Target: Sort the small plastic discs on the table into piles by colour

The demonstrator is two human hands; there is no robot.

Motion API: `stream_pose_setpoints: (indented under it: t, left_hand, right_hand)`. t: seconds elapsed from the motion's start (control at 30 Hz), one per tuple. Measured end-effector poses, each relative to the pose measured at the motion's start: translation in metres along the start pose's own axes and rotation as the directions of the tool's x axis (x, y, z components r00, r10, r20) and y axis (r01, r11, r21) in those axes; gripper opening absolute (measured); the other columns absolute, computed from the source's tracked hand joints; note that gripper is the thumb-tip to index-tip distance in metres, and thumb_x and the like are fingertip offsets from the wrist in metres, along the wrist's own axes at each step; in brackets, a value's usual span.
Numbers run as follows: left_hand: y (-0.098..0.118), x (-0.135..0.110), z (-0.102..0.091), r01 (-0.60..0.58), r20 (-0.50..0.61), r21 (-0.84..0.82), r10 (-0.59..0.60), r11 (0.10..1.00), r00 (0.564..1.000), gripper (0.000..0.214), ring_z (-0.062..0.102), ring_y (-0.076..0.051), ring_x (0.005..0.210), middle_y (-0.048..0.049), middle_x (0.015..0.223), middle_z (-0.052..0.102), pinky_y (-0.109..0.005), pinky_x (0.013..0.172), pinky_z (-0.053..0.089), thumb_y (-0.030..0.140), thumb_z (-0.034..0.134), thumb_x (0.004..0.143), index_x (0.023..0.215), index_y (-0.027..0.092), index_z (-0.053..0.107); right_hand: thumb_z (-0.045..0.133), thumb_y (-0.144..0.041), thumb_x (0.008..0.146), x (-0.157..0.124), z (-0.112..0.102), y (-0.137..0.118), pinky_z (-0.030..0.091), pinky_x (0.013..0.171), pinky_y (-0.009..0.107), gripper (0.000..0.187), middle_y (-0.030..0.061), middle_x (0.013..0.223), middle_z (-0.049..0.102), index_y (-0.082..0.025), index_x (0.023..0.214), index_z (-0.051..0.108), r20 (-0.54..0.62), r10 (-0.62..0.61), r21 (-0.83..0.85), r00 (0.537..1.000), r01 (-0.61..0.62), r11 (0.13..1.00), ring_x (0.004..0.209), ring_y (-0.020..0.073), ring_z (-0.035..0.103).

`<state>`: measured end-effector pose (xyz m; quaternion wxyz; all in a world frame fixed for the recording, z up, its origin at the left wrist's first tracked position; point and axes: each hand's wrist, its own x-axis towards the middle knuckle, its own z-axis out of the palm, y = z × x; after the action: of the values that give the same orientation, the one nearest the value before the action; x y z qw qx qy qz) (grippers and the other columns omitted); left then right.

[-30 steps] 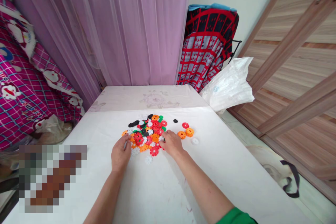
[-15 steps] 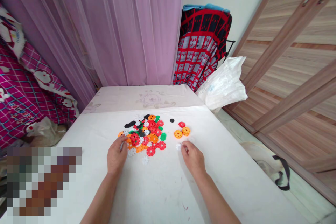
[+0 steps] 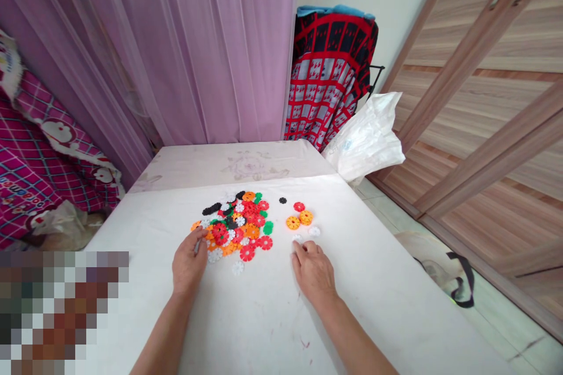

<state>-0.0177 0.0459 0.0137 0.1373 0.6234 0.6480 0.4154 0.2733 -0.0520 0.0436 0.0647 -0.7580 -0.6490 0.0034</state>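
Observation:
A pile of notched plastic snowflake discs [image 3: 246, 228] in red, orange, white, black and green lies mid-table. At its lower left edge is my left hand [image 3: 190, 261], fingers curled together against the nearest discs; whether one is pinched there is hidden. My right hand [image 3: 313, 269] rests palm down to the right, fingers somewhat apart. Just beyond its index fingertip lies a white disc [image 3: 297, 238]. Another white disc [image 3: 314, 231] is a little farther right. Behind them are two orange stacks, one left [image 3: 292, 222] and one right [image 3: 306, 218], a red disc [image 3: 299, 207] and a black disc [image 3: 282, 200].
White cloth covers the table [image 3: 246, 328], with a flowered strip at the far end. A white plastic bag [image 3: 365, 137] stands at the far right corner. Purple curtains [image 3: 211, 47] hang behind, and wooden wardrobe doors [image 3: 484, 99] line the right side.
My right hand has loosened and flattened, leaving the white disc in front of its fingertips. My left hand stays beside the pile. The whole view has shifted slightly.

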Motion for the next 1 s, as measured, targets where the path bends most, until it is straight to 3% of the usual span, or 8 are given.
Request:
stream_pose_setpoints:
  t: [0.27,0.53,0.67,0.77,0.87,1.0]
  left_hand:
    - [0.000,0.000,0.002,0.013,0.009,0.017,-0.014,1.000,1.000,0.031,0.064,-0.025,0.112,-0.0043,0.122,0.069,-0.041,0.099,0.050,0.033,0.045,0.084,0.101,0.025,0.070]
    - [0.000,-0.001,0.003,-0.009,-0.007,-0.004,0.009,1.000,1.000,0.029,0.064,-0.023,0.111,-0.0035,0.120,0.069,-0.039,0.099,0.049,0.030,0.048,0.082,0.101,0.025,0.070]
    - [0.004,0.000,0.002,-0.020,-0.003,0.001,0.020,1.000,1.000,0.028,0.064,-0.023,0.111,-0.0039,0.119,0.070,-0.038,0.099,0.050,0.028,0.047,0.082,0.098,0.025,0.070]
    - [0.006,0.000,0.001,-0.028,0.005,0.006,0.028,1.000,1.000,0.029,0.064,-0.022,0.111,-0.0043,0.119,0.070,-0.038,0.100,0.049,0.027,0.046,0.083,0.098,0.024,0.070]
    - [0.006,-0.001,0.001,-0.040,0.005,0.006,0.040,0.999,0.999,0.028,0.064,-0.022,0.111,-0.0042,0.119,0.070,-0.037,0.101,0.048,0.028,0.046,0.083,0.098,0.024,0.070]
    - [0.005,-0.001,0.001,-0.039,0.006,0.009,0.039,0.999,0.999,0.028,0.064,-0.022,0.111,-0.0036,0.120,0.069,-0.037,0.101,0.048,0.029,0.047,0.084,0.099,0.024,0.070]
  right_hand:
    - [0.045,-0.029,0.094,0.003,0.001,0.011,0.042,0.074,0.029,0.035,0.0097,0.102,0.061,-0.022,0.124,0.063,-0.029,0.074,0.013,0.997,-0.073,0.997,0.091,0.0205,0.056]
    - [0.044,-0.028,0.094,0.004,0.005,0.012,0.044,0.076,0.029,0.038,0.0103,0.106,0.062,-0.020,0.128,0.059,-0.058,0.068,0.038,0.996,-0.066,0.997,0.093,0.0207,0.058]
    - [0.045,-0.022,0.092,-0.005,0.005,-0.020,0.043,0.082,0.025,0.031,0.0056,0.104,0.063,-0.025,0.115,0.066,-0.074,-0.136,0.191,0.988,0.148,0.970,0.095,0.0168,0.057]
    - [0.048,-0.023,0.092,-0.011,0.004,-0.056,0.042,0.085,0.023,0.025,0.0032,0.103,0.063,-0.027,0.107,0.068,-0.042,-0.325,0.298,0.945,0.322,0.899,0.097,0.0152,0.057]
    - [0.051,-0.029,0.091,-0.009,0.003,-0.085,0.044,0.083,0.026,0.029,0.0043,0.105,0.063,-0.028,0.117,0.064,0.008,-0.380,0.304,0.925,0.360,0.882,0.099,0.0178,0.057]
    - [0.056,-0.035,0.088,0.001,-0.002,-0.100,0.046,0.081,0.029,0.032,0.0063,0.107,0.063,-0.026,0.118,0.063,0.106,-0.366,0.255,0.925,0.330,0.909,0.100,0.0208,0.058]
